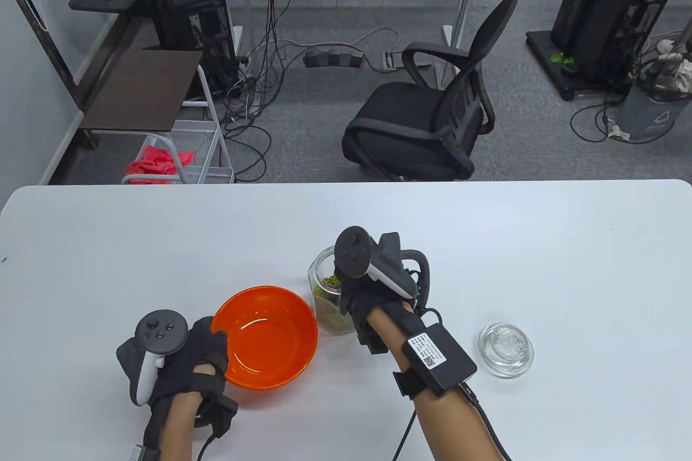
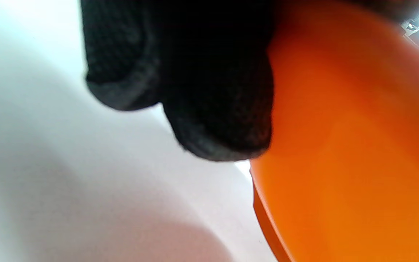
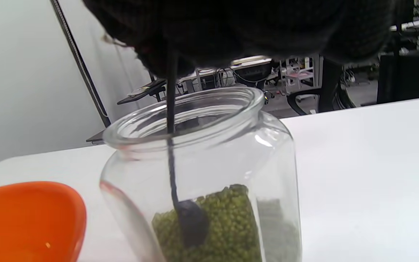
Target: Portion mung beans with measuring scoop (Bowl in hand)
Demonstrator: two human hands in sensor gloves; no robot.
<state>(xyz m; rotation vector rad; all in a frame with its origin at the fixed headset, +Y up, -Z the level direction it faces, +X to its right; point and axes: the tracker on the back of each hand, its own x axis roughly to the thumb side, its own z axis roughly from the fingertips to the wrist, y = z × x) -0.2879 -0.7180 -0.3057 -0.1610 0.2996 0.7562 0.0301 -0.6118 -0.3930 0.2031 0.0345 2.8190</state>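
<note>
An orange bowl (image 1: 265, 336) sits tilted at the table's front left. My left hand (image 1: 203, 350) grips its near-left rim; the gloved fingers (image 2: 209, 91) press on the bowl's outer wall (image 2: 347, 145). An open glass jar (image 1: 331, 291) with green mung beans (image 3: 227, 225) stands right of the bowl. My right hand (image 1: 357, 293) is above the jar mouth and holds the thin dark handle of a measuring scoop (image 3: 191, 220), whose head is down in the beans. The bowl (image 3: 27, 218) also shows at the left of the right wrist view.
A glass jar lid (image 1: 505, 348) lies on the white table (image 1: 540, 245) to the right of my right forearm. A black office chair (image 1: 432, 115) stands beyond the table's far edge.
</note>
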